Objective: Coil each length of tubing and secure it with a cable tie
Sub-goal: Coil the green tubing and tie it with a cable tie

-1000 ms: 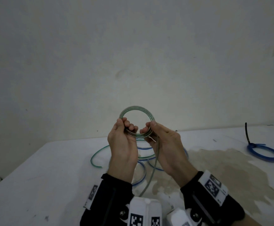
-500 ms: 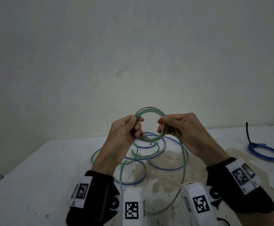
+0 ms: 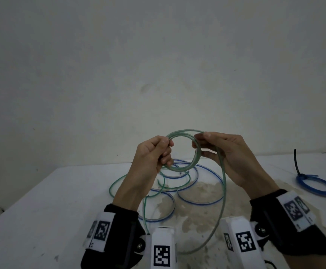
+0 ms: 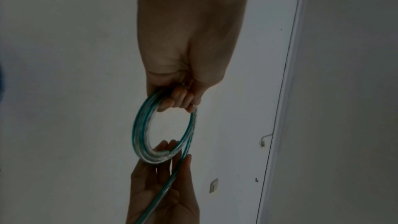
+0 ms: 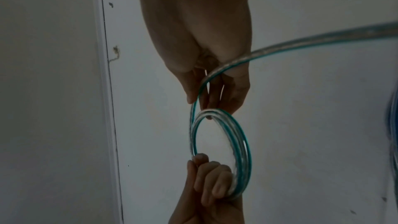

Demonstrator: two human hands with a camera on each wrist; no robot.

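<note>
I hold a small coil of clear, green-striped tubing [image 3: 179,168] upright above the white table [image 3: 41,210]. My left hand [image 3: 164,150] grips the coil's left side, fingers curled through it [image 4: 178,101]. On the right side, my right hand [image 3: 199,142] pinches the coil between thumb and fingers [image 5: 206,98]. The loose green tail [image 3: 223,191] runs from my right hand down to the table and curves back towards me. Loose blue-striped tubing [image 3: 199,201] lies in loops on the table below my hands.
At the far right of the table lies a blue tubing coil [image 3: 317,188] held by a black cable tie [image 3: 296,162] that sticks upward. A brownish stain [image 3: 197,191] covers the table's middle. A plain wall stands close behind the table.
My hands have moved apart from the coil's bottom to its left and right sides. The coil sits higher, and the loose green tail has swung out to the right.
</note>
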